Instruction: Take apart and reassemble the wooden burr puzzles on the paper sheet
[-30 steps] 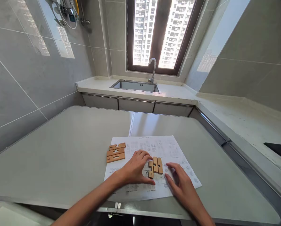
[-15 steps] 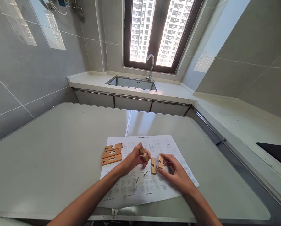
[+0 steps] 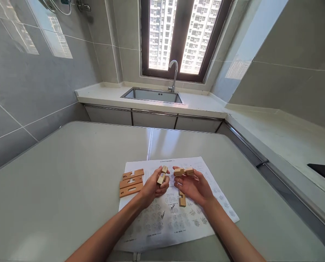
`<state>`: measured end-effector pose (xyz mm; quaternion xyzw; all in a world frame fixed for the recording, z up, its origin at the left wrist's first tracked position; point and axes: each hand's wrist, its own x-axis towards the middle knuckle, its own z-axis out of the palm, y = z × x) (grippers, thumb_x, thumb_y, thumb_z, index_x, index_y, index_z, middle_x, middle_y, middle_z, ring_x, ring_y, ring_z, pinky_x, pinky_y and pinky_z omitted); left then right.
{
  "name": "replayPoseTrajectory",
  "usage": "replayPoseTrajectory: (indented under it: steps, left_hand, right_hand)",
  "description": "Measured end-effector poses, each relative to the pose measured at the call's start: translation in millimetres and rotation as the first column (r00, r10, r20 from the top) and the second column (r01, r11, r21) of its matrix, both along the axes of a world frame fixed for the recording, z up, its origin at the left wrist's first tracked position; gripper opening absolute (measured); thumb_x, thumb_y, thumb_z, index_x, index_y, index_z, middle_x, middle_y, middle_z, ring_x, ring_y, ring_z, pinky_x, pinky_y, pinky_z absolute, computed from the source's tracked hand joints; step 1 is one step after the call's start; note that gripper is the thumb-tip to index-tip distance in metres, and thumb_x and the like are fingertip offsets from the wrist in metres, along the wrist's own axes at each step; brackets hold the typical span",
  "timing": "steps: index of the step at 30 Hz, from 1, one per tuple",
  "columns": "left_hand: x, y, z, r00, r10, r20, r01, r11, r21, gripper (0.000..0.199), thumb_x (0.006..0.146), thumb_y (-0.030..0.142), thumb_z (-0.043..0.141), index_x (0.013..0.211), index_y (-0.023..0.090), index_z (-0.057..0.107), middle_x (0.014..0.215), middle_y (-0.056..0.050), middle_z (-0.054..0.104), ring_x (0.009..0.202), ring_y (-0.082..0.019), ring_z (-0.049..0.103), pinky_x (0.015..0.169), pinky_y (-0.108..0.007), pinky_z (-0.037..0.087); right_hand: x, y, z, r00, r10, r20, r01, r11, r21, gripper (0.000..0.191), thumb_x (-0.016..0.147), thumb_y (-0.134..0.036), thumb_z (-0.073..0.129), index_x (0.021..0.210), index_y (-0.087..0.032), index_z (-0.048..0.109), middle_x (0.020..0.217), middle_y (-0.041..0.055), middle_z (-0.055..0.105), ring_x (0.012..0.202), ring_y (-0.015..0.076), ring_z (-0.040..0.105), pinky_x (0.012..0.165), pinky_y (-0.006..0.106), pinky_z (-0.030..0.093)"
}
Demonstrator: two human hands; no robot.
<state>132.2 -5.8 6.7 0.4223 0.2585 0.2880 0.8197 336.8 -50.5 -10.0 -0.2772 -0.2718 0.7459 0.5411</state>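
Observation:
My left hand [image 3: 155, 185] is closed around a notched wooden puzzle piece [image 3: 161, 179], whose two pale ends show above the fingers. Raised over the paper, my right hand [image 3: 193, 185] grips another notched puzzle piece [image 3: 182, 171], turned sideways with its notch facing up. A third notched wooden piece [image 3: 182, 201] lies on the printed sheet [image 3: 179, 222], partly covered by my right hand. At the sheet's left edge are three flat brown wooden plates [image 3: 131, 182] with cutouts, some marked with numerals.
The sheet lies on a pale table [image 3: 69, 189] with a seam down its middle. Beyond stands a white counter [image 3: 102, 95] with a sink [image 3: 153, 95] and a curved faucet [image 3: 174, 74] below a window. Another counter [image 3: 282, 127] runs along the right, holding a dark object [image 3: 324, 176].
My right hand has lifted its piece off the sheet and turned it sideways. My left hand has shifted slightly left and rotated its piece. The view has moved a little.

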Motion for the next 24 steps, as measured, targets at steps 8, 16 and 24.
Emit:
replayPoseTrajectory:
  steps: [8, 16, 24]
  left_hand:
    - [5, -4, 6.7, 0.993, 0.079, -0.083, -0.075, 0.996, 0.050, 0.053, 0.099, 0.067, 0.055, 0.118, 0.018, 0.060, 0.066, 0.009, 0.038, 0.045, -0.005, 0.018, 0.040, -0.017, 0.016]
    - [7, -1, 3.7, 0.995, 0.094, -0.023, -0.095, 0.995, -0.027, 0.042, 0.100, 0.055, 0.049, 0.123, 0.020, 0.058, 0.069, 0.008, 0.035, 0.045, -0.007, 0.016, 0.041, -0.018, 0.017]
    - [7, 2, -0.3, 0.986, 0.161, -0.032, -0.160, 0.986, 0.047, 0.046, 0.097, 0.045, 0.061, 0.135, 0.021, 0.050, 0.085, 0.004, 0.049, 0.048, -0.005, 0.030, 0.042, -0.017, 0.024]
  right_hand:
    - [5, 13, -2.5, 0.993, -0.108, -0.050, 0.105, 0.993, -0.052, 0.060, 0.087, -0.072, 0.061, 0.107, -0.017, 0.077, 0.094, 0.0088, 0.067, 0.079, 0.0217, 0.057, 0.080, 0.038, 0.053]
    - [-1, 16, 1.1, 0.987, -0.112, -0.117, 0.108, 0.993, -0.046, 0.049, 0.092, -0.065, 0.062, 0.104, -0.020, 0.076, 0.092, 0.0063, 0.064, 0.067, 0.0166, 0.048, 0.063, 0.031, 0.048]
    - [-4, 18, -1.2, 0.982, -0.074, -0.171, 0.071, 0.997, -0.027, 0.050, 0.090, -0.060, 0.071, 0.116, -0.017, 0.076, 0.102, 0.0075, 0.070, 0.074, 0.0152, 0.057, 0.069, 0.029, 0.054]
